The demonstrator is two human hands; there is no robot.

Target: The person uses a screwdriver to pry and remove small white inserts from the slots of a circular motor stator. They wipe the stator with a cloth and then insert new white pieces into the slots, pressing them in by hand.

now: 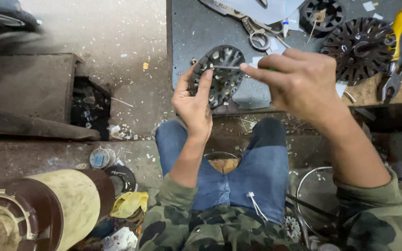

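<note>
A grey table (196, 32) stood above a dusty, chip-strewn concrete floor (117, 42). The left hand (194, 104) clasped a round slotted metal core (219, 74) at the table's near edge, its fingers curled round the rim. The right hand (298, 83) pinched a thin metal rod (226, 68), whose tip touched the core. Yellow-handled pliers (396, 56) lay beside another dark core (357, 49).

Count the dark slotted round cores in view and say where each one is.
3: one slotted core held in the left hand; a large one on the bench at right; a smaller one at the top edge. More may lie out of frame.
</note>
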